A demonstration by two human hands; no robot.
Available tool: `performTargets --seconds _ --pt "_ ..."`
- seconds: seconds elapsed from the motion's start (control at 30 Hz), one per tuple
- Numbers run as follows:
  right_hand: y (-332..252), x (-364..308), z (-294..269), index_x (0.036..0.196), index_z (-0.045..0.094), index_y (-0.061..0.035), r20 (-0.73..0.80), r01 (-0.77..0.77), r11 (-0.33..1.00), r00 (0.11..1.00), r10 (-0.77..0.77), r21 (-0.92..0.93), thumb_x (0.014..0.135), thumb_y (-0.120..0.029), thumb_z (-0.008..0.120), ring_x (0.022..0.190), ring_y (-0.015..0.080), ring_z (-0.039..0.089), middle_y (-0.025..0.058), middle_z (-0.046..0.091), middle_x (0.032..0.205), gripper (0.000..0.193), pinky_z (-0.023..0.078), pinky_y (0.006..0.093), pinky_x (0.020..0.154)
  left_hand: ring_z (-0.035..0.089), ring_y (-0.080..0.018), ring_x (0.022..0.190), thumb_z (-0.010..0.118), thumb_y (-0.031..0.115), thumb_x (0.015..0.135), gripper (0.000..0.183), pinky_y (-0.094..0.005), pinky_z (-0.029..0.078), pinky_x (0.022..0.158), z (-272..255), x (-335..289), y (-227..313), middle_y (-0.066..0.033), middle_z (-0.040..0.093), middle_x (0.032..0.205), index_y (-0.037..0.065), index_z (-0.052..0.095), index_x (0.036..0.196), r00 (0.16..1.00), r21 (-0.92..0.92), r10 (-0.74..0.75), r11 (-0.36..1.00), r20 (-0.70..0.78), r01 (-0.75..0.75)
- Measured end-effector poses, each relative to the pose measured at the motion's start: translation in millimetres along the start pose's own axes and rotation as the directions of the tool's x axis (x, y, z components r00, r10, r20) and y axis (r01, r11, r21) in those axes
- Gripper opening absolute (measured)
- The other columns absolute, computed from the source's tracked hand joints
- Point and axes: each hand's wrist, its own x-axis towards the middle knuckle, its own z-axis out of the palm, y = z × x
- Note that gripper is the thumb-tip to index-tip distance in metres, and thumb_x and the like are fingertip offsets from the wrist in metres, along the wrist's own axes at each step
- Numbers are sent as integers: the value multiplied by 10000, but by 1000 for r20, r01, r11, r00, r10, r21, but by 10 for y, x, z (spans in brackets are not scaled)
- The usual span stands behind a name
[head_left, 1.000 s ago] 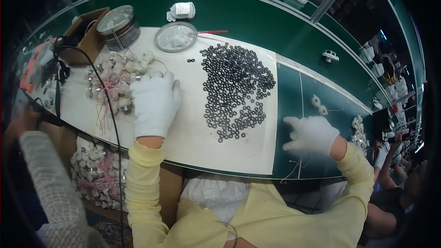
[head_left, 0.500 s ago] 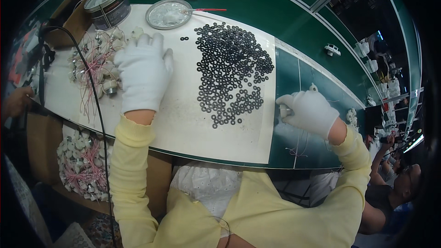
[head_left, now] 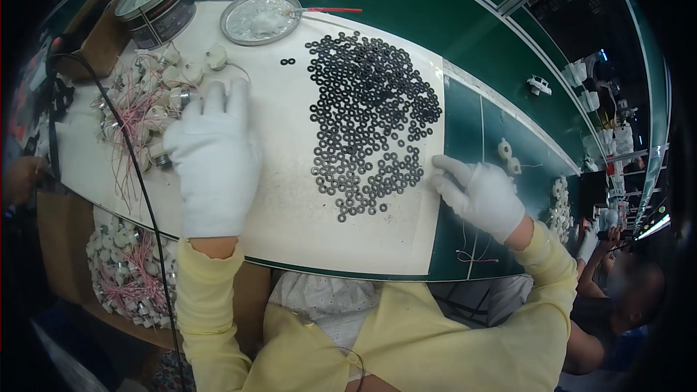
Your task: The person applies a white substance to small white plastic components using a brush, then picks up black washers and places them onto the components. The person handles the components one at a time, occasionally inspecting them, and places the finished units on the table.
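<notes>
My left hand [head_left: 212, 163], in a white glove, lies open over the white sheet [head_left: 283, 210] with its fingers stretched forward. Its fingertips are beside a heap of small white motors [head_left: 149, 112] with pink wires; whether they touch one is unclear. My right hand [head_left: 485, 199], also gloved, is at the sheet's right edge over the green tabletop. Thumb and forefinger are apart, with nothing visible between them. Just beyond it lie two round cream-white parts [head_left: 506, 149], one with a thin wire. Many small black rings [head_left: 370, 94] are spread between my hands.
A round tray of pale grease [head_left: 247, 27] holds a red stick [head_left: 330, 9]. Behind the motors are a tin [head_left: 163, 22] and a cardboard box [head_left: 98, 33]. A black cable [head_left: 138, 123] crosses the left side. Another box [head_left: 69, 247] of wired motors stands below; people sit at right.
My left hand has drawn back toward me. The small pale part pinched in my right hand no longer shows there, and its fingers have spread. The whole view has shifted slightly.
</notes>
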Motion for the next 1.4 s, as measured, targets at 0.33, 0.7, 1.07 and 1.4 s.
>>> performTargets --seconds 0.33,0.7,1.07,1.4 --pt "90 78 69 1208 611 52 275 -367 576 930 244 730 936 -114 650 699 33 592 54 734 911 321 496 222 628 665 -294 962 576 244 944 349 -440 533 807 108 188 -258 -99 680 1128 115 629 1264 978 31 -152 988 140 149" --pt "67 287 -76 1067 642 -71 -68 277 942 961 -269 188 781 -39 741 727 278 678 56 701 877 304 493 360 610 656 -257 823 667 133 884 255 -380 531 673 68 137 -222 -65 664 919 97 658 1136 993 -104 90 990 -73 -97" --pt "11 283 -150 1025 660 -152 62 339 916 941 -334 -212 762 -119 722 684 214 619 1 617 785 272 432 351 632 653 -280 823 679 119 881 328 -388 526 688 45 106 -172 -90 664 976 103 631 1206 993 -88 91 993 69 -85" --pt "-26 52 -287 1036 620 -94 322 384 869 903 -284 -313 742 -124 621 659 211 579 28 566 752 295 421 349 626 661 -313 931 640 93 913 425 -401 520 773 68 -19 -176 -106 687 1100 84 583 1334 991 -160 104 983 84 -90"
